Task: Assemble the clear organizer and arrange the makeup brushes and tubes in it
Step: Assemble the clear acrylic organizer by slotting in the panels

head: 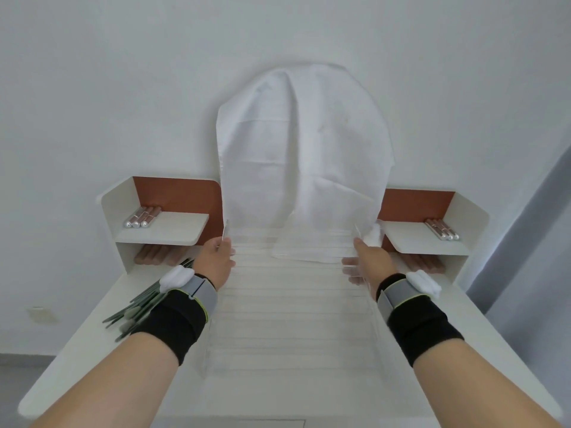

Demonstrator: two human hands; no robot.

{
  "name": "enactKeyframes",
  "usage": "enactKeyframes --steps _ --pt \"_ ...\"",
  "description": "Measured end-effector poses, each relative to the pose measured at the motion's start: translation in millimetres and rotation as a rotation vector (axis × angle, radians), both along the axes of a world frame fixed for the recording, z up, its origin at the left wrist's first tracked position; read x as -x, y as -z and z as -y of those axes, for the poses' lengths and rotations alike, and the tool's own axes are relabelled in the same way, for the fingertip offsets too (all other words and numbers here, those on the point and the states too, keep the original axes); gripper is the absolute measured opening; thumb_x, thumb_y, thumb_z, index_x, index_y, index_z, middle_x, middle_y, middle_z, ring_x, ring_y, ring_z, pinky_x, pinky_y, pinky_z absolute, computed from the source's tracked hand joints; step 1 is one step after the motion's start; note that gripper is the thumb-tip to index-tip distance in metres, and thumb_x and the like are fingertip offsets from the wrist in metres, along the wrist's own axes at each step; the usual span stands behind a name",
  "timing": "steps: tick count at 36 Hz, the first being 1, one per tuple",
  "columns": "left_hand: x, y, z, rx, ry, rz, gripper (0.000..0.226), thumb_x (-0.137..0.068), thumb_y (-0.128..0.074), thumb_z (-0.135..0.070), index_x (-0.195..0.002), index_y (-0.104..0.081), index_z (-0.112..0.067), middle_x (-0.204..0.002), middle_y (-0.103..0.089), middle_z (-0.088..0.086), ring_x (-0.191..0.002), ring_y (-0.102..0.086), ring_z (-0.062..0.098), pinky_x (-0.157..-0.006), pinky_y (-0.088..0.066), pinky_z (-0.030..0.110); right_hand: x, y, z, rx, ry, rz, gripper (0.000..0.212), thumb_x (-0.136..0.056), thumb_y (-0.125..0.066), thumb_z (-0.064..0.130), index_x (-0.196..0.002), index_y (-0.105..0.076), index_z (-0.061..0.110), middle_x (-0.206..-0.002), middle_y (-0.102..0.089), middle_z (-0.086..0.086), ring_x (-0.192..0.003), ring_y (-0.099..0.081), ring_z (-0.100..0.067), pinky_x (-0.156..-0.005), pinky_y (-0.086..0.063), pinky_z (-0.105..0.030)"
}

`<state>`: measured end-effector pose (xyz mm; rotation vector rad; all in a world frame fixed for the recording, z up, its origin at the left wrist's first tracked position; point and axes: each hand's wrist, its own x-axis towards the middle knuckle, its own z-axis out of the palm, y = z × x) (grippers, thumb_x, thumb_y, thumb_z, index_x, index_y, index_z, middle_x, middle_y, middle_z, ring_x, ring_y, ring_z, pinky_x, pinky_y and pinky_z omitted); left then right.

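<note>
fingers of both hands on a clear organizer panel, held up over the table

l to r: green makeup brushes [148, 299] fanned on table just outside left hand [216, 261], whose fingers pinch the clear organizer panel [290, 273] at its left edge; panel's long axis runs side to side btwn hands; right hand [372, 262] holds its right edge, fingers partly spread. tubes [142, 219] on left shelf, more tubes [442, 231] on right shelf, both beyond hands.
</note>
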<state>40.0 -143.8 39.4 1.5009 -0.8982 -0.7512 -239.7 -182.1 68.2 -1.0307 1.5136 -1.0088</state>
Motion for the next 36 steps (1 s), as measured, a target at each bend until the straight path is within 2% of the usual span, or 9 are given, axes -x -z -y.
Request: enactKeyframes --steps 4,11,19,25,28,30,32,34,36 --pt "2.5 0.3 -1.8 0.003 0.007 0.022 0.025 -0.101 -0.042 -0.033 -0.107 -0.054 -0.011 -0.083 -0.056 -0.001 -0.064 -0.051 0.013 -0.062 -0.042 0.025 0.7 2.9 2.4 0.000 0.030 -0.020 0.025 -0.100 -0.045 0.032 -0.111 -0.051 0.010 -0.084 -0.062 -0.004 -0.065 -0.060 -0.020 -0.047 -0.034 -0.026" --pt "1.9 -2.8 -2.7 -0.058 0.006 0.084 0.025 -0.100 -0.039 -0.033 -0.098 -0.053 -0.013 -0.082 -0.055 0.002 -0.064 -0.050 0.018 -0.066 -0.042 0.029 -0.6 4.7 4.8 -0.026 0.045 0.001 0.030 -0.098 -0.046 0.028 -0.117 -0.053 0.006 -0.082 -0.062 -0.004 -0.062 -0.059 -0.020 -0.050 -0.035 -0.026" --pt "3.1 -4.7 -1.5 -0.077 -0.008 0.047 0.024 -0.100 -0.042 -0.030 -0.108 -0.054 -0.012 -0.077 -0.052 0.002 -0.060 -0.046 0.016 -0.055 -0.039 0.025 1.3 2.4 4.4 -0.033 0.040 0.014 0.032 -0.098 -0.048 0.030 -0.118 -0.054 0.006 -0.085 -0.064 -0.002 -0.065 -0.061 -0.019 -0.059 -0.044 -0.028" --pt "6.3 -8.9 -4.4 -0.092 -0.018 -0.016 0.030 -0.100 -0.045 -0.033 -0.116 -0.055 -0.010 -0.089 -0.056 0.005 -0.061 -0.047 0.014 -0.054 -0.040 0.025 3.1 8.4 -4.0 -0.002 0.057 0.094 0.043 -0.093 -0.055 0.046 -0.116 -0.055 0.009 -0.094 -0.070 -0.006 -0.066 -0.064 -0.021 -0.052 -0.045 -0.028" --pt "4.2 -10.4 -8.7 -0.160 -0.016 -0.046 0.037 -0.098 -0.046 -0.041 -0.111 -0.058 -0.007 -0.090 -0.060 0.004 -0.063 -0.051 0.015 -0.055 -0.042 0.026 6.8 12.0 -11.6 -0.001 0.032 0.130 0.048 -0.090 -0.058 0.054 -0.112 -0.056 0.011 -0.102 -0.068 -0.008 -0.071 -0.066 -0.024 -0.058 -0.050 -0.031" --pt "1.5 -7.8 -14.3 -0.173 -0.012 -0.005 0.040 -0.098 -0.044 -0.046 -0.103 -0.058 -0.009 -0.094 -0.062 0.007 -0.068 -0.055 0.017 -0.058 -0.043 0.026 10.4 14.0 -19.1 0.015 -0.008 0.132 0.044 -0.093 -0.056 0.050 -0.114 -0.054 0.011 -0.105 -0.066 -0.008 -0.076 -0.066 -0.024 -0.069 -0.054 -0.033" --pt "-2.8 -0.1 -20.4 -0.170 0.003 0.051 0.042 -0.098 -0.040 -0.047 -0.099 -0.058 -0.009 -0.097 -0.063 0.009 -0.075 -0.059 0.019 -0.064 -0.044 0.027 15.5 17.8 -26.5 0.047 -0.027 0.099 0.036 -0.096 -0.053 0.045 -0.108 -0.057 0.011 -0.107 -0.067 -0.009 -0.083 -0.067 -0.024 -0.080 -0.055 -0.036" --pt "-6.1 9.3 -27.6 -0.199 -0.002 0.090 0.047 -0.099 -0.037 -0.048 -0.100 -0.060 -0.007 -0.098 -0.066 0.010 -0.085 -0.063 0.023 -0.072 -0.047 0.032 19.7 23.5 -33.1 0.071 -0.025 0.053 0.031 -0.098 -0.050 0.044 -0.097 -0.059 0.014 -0.106 -0.069 -0.009 -0.091 -0.069 -0.026 -0.085 -0.055 -0.040" --pt "-5.9 17.3 -35.4 -0.208 0.013 0.055 0.046 -0.098 -0.036 -0.049 -0.106 -0.060 -0.011 -0.098 -0.068 0.007 -0.081 -0.064 0.020 -0.068 -0.048 0.031 21.1 30.0 -39.7 0.089 -0.034 0.037 0.029 -0.099 -0.050 0.041 -0.095 -0.061 0.015 -0.106 -0.070 -0.009 -0.093 -0.069 -0.027 -0.087 -0.054 -0.042"
